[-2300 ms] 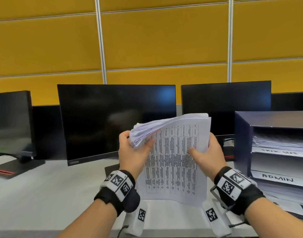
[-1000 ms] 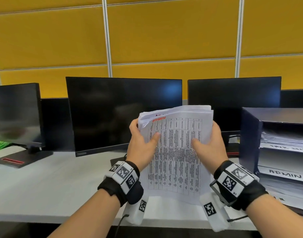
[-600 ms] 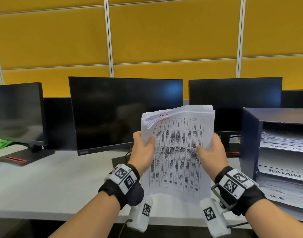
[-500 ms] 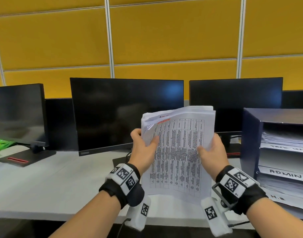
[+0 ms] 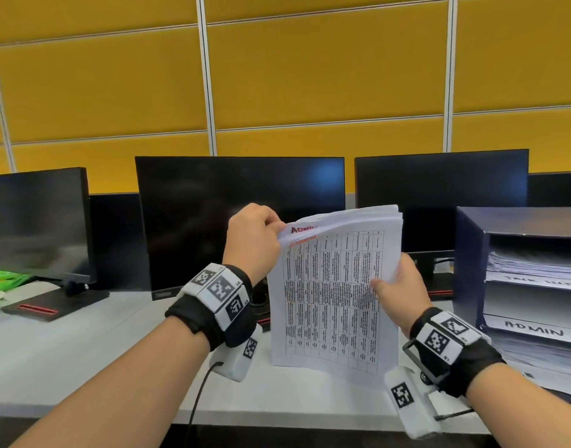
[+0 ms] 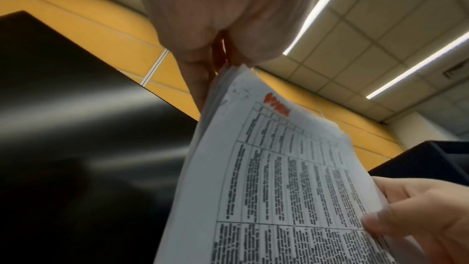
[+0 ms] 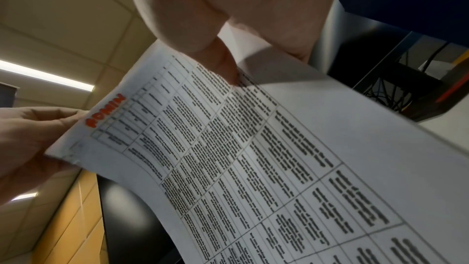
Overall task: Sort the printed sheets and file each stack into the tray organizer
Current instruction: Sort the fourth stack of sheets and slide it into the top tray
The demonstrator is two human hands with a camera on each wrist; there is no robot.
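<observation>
I hold a stack of printed sheets (image 5: 334, 295) upright above the desk; the front page carries a table of small text. My left hand (image 5: 256, 239) pinches the stack's top left corner (image 6: 225, 79), where a page behind shows a red "ADMIN" heading (image 7: 105, 110). My right hand (image 5: 398, 287) grips the right edge, thumb (image 7: 223, 63) on the front page. The dark blue tray organizer (image 5: 471, 263) stands at the right, with labelled shelves, one reading "ADMIN" (image 5: 533, 331), each holding paper.
Three dark monitors (image 5: 238, 218) line the back of the white desk (image 5: 67, 357) below a yellow panel wall. Something green (image 5: 2, 282) lies at the far left. A cable (image 5: 196, 402) hangs from my left wrist over the desk's front edge.
My left hand has climbed from the stack's left edge to its top left corner and pinches it there. The red ADMIN heading now shows. The right hand keeps its grip.
</observation>
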